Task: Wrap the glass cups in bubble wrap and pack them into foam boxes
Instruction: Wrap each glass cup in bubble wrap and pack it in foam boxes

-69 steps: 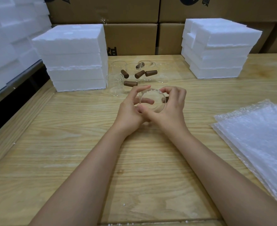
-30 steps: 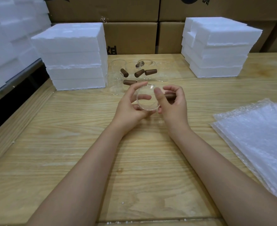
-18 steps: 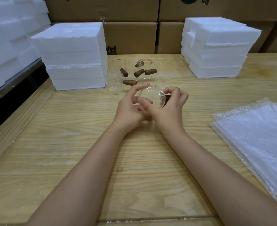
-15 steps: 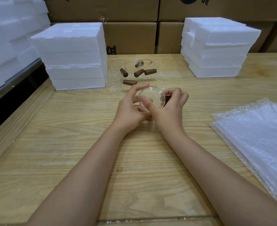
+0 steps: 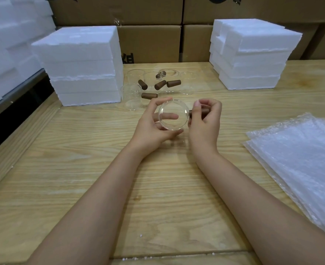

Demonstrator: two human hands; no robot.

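While a clear round glass cup (image 5: pixel 174 115) is held over the middle of the pale wooden table (image 5: pixel 77 169), one circular face of it is turned toward the camera; whether that face is the mouth or the base cannot be told. The cup is cradled by the left hand (image 5: pixel 152 125), whose fingers are curled round the glass body: one finger is laid over the upper rim, another is seen through the glass, and the thumb is set under the lower edge. A brown cylindrical handle (image 5: pixel 205 112) projects from the right side of the cup and is pinched by the right hand (image 5: pixel 205 123), with the fingers curled over it and the thumb raised just beside the rim.

Beyond the hands, a group of further clear glass cups with brown handles (image 5: pixel 152 84) is spread on the table, several of them lying on their sides. This group is flanked by two stacks of white foam boxes: a left stack (image 5: pixel 81 64) just beside the cups and a right stack (image 5: pixel 251 54) set somewhat apart. A pile of clear bubble wrap sheets (image 5: pixel 301 159) is laid flat at the right edge of the table, well apart from both hands. Brown cardboard boxes (image 5: pixel 150 41) are stacked behind the table, and more white foam blocks (image 5: pixel 8 35) are piled at the far left. A few small white foam crumbs (image 5: pixel 141 235) are scattered on the near part of the table.
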